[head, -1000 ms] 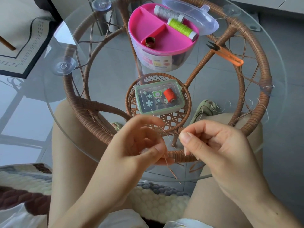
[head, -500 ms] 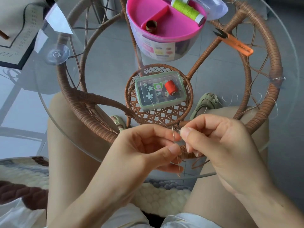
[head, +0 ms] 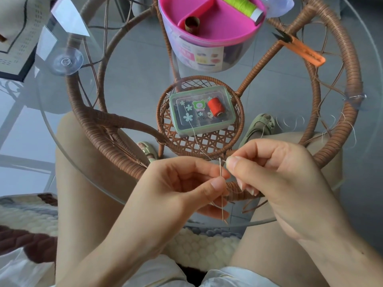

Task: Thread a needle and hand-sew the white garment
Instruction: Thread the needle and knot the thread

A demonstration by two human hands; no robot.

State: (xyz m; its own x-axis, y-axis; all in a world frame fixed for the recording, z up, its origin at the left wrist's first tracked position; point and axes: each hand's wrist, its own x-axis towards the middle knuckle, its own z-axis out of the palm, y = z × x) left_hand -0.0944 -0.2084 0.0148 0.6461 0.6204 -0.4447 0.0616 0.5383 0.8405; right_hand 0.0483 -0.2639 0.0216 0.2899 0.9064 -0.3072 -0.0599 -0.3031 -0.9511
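Left hand (head: 176,189) pinches the thin, straight metal needle (head: 220,168) upright between curled thumb and forefinger. Right hand (head: 275,179), fingers curled, pinches the fine pale thread (head: 195,137) beside the eye.

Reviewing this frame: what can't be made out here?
Head view only.
- Eye of the needle: too small to tell whether the thread is through.
- Thread's end: hidden by fingertips of the right hand.
- pink sewing box: far side cut off by top edge.
- white fabric: cut off by bottom edge.

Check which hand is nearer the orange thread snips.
Right. The right hand, pinching thread, sits below the orange thread snips; the left hand is farther down-left, pinching the needle.
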